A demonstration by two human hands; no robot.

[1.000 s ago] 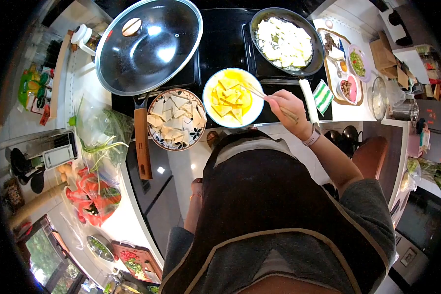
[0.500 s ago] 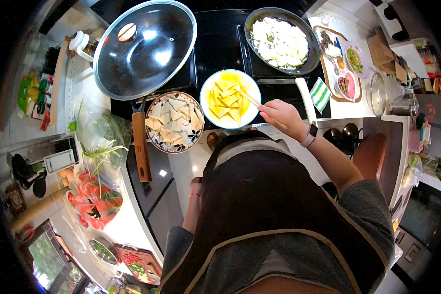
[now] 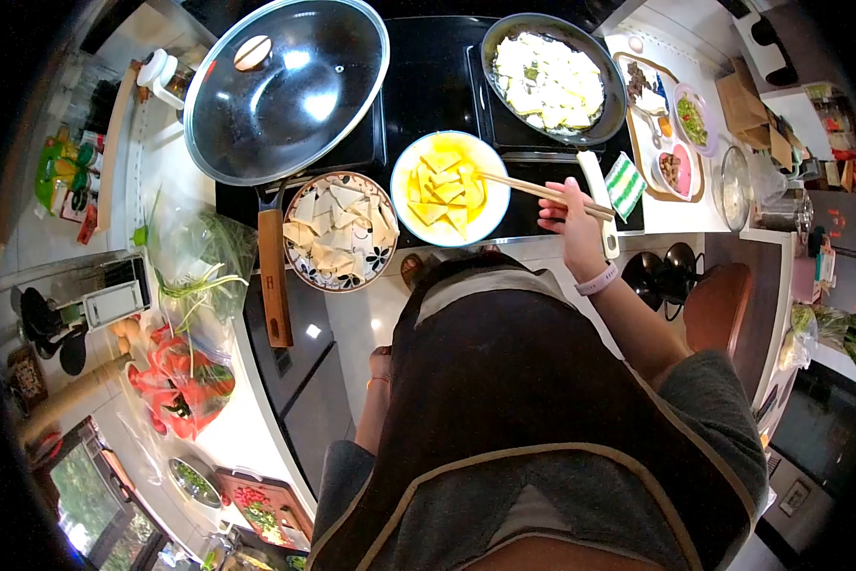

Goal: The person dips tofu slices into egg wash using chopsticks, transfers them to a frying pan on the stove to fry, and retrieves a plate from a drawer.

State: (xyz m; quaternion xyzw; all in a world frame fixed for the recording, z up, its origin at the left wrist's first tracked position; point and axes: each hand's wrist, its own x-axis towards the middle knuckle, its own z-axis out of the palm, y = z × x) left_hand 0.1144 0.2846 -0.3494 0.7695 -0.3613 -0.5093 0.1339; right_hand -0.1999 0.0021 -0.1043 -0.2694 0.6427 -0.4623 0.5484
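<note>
My right hand [image 3: 572, 224] is closed around a pair of wooden chopsticks [image 3: 518, 184]. Their tips reach into a white bowl [image 3: 500, 211] of yellow liquid, probably beaten egg, where pale triangular slices [image 3: 444, 193] lie coated. To its left, a flower-patterned plate [image 3: 384, 231] carries more uncoated triangular slices [image 3: 337, 224]. Behind the bowl, a frying pan [image 3: 614, 100] with a pale handle [image 3: 597, 205] holds a layer of pale yellow pieces [image 3: 549, 84]. Beside the apron hangs my left hand [image 3: 380, 364], low and mostly hidden, its fingers not readable.
A large glass-lidded pan [image 3: 290, 114] with a wooden handle [image 3: 274, 285] stands at the left. At the right are a green-striped cloth [image 3: 626, 186] and a tray [image 3: 694, 195] of small dishes. Bagged greens [image 3: 199, 257] and a red bag [image 3: 185, 376] lie on the left counter.
My right hand has moved right and turned, drawing back from the bowl. The chopsticks now lie flatter, with tips still in the bowl. My left hand stays about where it was.
</note>
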